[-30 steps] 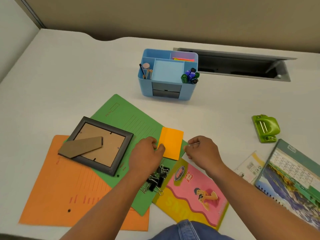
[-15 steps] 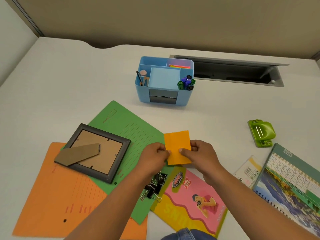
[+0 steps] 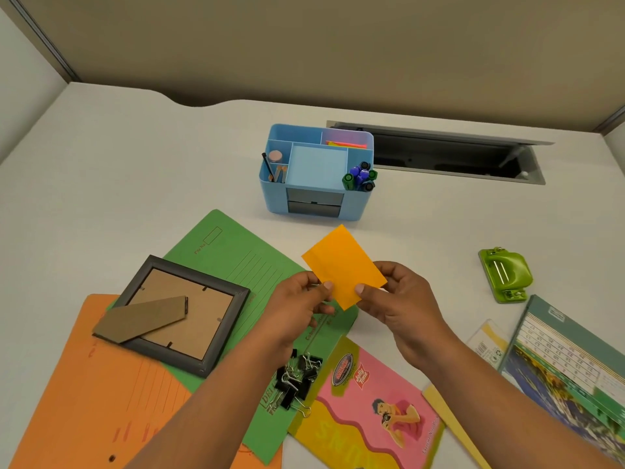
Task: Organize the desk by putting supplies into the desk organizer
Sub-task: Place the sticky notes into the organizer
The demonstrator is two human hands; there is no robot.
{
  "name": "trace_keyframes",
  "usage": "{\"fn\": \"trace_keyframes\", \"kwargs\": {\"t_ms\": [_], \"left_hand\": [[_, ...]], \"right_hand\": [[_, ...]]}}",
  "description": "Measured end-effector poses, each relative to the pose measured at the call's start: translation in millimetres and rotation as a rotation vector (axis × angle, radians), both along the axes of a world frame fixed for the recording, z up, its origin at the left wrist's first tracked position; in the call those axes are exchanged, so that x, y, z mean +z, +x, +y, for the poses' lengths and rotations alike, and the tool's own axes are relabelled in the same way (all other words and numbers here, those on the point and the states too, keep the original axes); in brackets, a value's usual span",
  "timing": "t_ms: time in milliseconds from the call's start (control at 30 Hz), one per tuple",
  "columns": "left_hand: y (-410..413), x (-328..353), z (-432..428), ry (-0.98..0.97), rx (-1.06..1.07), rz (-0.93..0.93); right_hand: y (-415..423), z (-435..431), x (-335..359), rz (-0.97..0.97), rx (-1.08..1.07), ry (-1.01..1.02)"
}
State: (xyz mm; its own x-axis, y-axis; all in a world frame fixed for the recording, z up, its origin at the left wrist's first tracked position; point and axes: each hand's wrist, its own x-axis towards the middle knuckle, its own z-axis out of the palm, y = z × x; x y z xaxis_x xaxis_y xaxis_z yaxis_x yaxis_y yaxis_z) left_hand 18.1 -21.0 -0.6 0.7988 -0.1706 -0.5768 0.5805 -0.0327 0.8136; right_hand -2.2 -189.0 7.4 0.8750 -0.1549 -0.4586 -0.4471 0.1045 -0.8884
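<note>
Both hands, left (image 3: 297,299) and right (image 3: 399,299), pinch the orange pad (image 3: 343,265) by its near corners, held up short of the organizer (image 3: 316,170) beyond; thin grip, so sheets could fan or slip mid-reach.

Green folder (image 3: 236,265), far-left corner: "File No." in red, next to a printed box. Same folder, near edge: boxed word starting "DE…", rest hidden by binder clips (image 3: 296,380). Pink notebook (image 3: 372,401), near ctr: "Jolly Time" on yellow patch; red oval logo beside it illeg. Calendar (image 3: 568,360), near right: no. grid, too small to read. Card (image 3: 487,346) left of it: barcode + recycling sign.
</note>
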Motion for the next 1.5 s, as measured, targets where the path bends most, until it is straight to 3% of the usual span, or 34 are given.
{"fn": "trace_keyframes", "kwargs": {"t_ms": [100,267,333,433,533,667,1000,1500], "left_hand": [[4,-2,1,-0.053,0.012,0.004],[19,-10,6,0.13,0.009,-0.078],[27,-20,9,0.3,-0.014,-0.201],[42,-39,15,0.78,-0.261,-0.446],[52,-52,15,1.01,-0.561,-0.414],[52,-64,10,1.078,-0.746,-0.365],[51,-73,11,1.085,-0.774,-0.357],[51,-74,11,1.074,-0.792,-0.344]], "right_hand": [[3,2,8,-0.071,0.003,-0.035],[14,0,29,-0.33,0.084,-0.458],[23,-4,42,-0.428,0.101,-0.559],[41,-11,62,-0.558,0.15,-0.734],[69,-21,85,-0.739,0.218,-0.938],[120,-34,112,-0.874,0.283,-1.117],[229,-28,110,-0.862,0.471,-1.409],[260,-13,74,-0.686,0.597,-1.5]]}}
